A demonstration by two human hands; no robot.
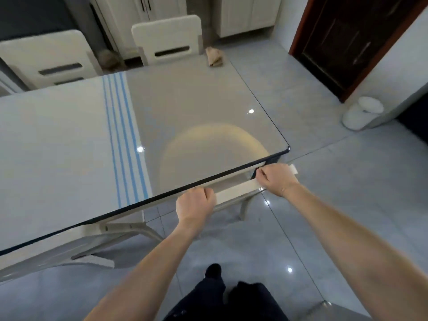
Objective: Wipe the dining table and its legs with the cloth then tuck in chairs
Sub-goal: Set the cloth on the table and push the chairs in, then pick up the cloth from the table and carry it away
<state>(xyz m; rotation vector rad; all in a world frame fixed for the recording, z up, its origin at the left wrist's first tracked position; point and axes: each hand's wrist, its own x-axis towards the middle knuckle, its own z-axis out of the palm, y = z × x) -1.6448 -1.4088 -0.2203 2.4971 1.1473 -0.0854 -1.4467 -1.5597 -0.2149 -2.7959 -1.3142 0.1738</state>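
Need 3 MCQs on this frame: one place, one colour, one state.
1. Where is the cloth?
A) far right corner of the table
B) in a sink
C) on a shelf
2. The stripes on the table are:
A) red
B) blue
C) green
3. The hands:
A) both open
B) both grip the chair back
C) one grips the cloth

Key: 1A, it lies crumpled at that corner. 2B, they are blue bands. 3B, the left hand and right hand curl round it.

Two bare forearms (pixel 347 230), dark trousers (pixel 245 304), one black shoe (pixel 213 271).
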